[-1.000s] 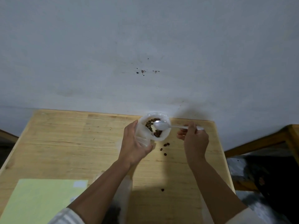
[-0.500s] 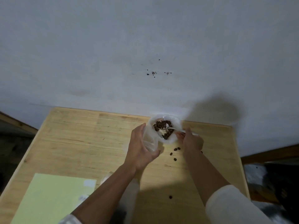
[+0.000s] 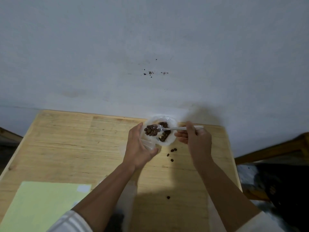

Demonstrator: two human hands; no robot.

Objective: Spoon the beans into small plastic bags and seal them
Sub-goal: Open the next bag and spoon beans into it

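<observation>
Head-worn view, steeply down onto table (image 3: 70, 143).

Plain room, likely home — bare wooden table (image 3: 70, 139) against stained white wall (image 3: 150, 47), wooden furniture beside.

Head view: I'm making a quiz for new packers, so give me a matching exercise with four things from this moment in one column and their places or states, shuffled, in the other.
Things
1. spoon
2. loose beans
3. green sheet
4. plastic bag

Places or states
A. lying on the near left part of the table
B. gripped by the left hand, mouth open, beans inside
C. scattered on the bare wood
D. loaded with beans, handle pinched by the right hand

Pairs: 1-D, 2-C, 3-A, 4-B
</observation>
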